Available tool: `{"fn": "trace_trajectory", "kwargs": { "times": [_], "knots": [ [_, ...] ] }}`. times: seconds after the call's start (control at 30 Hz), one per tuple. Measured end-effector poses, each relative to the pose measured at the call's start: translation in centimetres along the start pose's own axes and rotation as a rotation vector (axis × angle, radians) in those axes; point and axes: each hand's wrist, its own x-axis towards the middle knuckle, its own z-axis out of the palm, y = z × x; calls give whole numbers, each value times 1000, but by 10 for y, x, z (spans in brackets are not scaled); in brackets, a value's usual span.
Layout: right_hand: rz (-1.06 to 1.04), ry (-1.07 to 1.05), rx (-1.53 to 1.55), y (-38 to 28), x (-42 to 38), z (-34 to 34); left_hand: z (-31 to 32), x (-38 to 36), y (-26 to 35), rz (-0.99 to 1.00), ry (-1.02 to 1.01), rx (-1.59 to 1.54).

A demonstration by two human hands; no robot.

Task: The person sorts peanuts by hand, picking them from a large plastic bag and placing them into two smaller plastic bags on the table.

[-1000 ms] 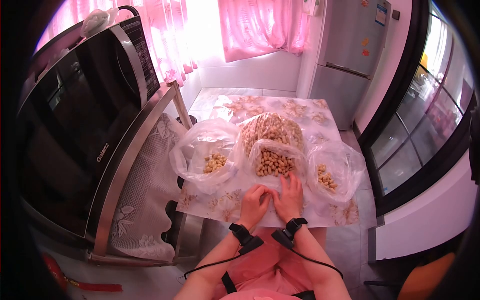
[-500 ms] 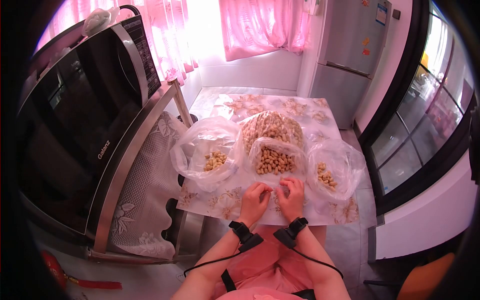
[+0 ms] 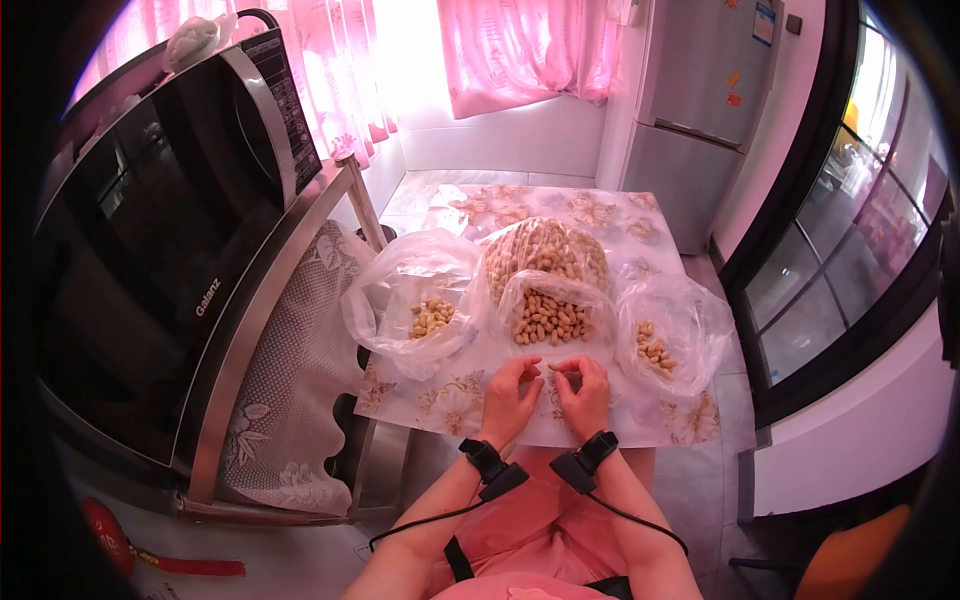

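My left hand (image 3: 511, 394) and my right hand (image 3: 584, 394) are close together above the near part of the table, fingers curled in and fingertips facing each other. Whatever is pinched in them is too small to make out. Just beyond them, a large clear plastic bag (image 3: 520, 245) bulges with peanuts in their shells, and its open mouth shows the peanuts (image 3: 550, 320). To the left, an open plastic bag (image 3: 385, 275) holds a small heap of pale tan pieces (image 3: 431, 318). Another open bag (image 3: 695, 315) on the right contains several peanut-like pieces (image 3: 654, 350).
A flower-patterned cloth (image 3: 455, 405) covers the table. At left, a black microwave (image 3: 140, 260) stands on a metal-framed rack with a lace cover (image 3: 275, 410). A grey fridge (image 3: 690, 100) is at the back right, and a dark-framed glass door (image 3: 810, 270) lies along the right.
My right hand's fingers have curled inward toward the left hand, and my left fingertips have risen slightly. The bags and their contents look unchanged.
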Motion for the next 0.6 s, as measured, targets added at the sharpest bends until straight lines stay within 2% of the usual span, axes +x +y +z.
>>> {"fn": "trace_trajectory", "kwargs": {
  "times": [0.23,0.6],
  "knots": [
    [-85,-49,-2,-5,1,-4,0,1,1,34,13,-27],
    [-79,-84,32,-6,0,-5,0,1,-2,-5,17,28]
  ]
}}
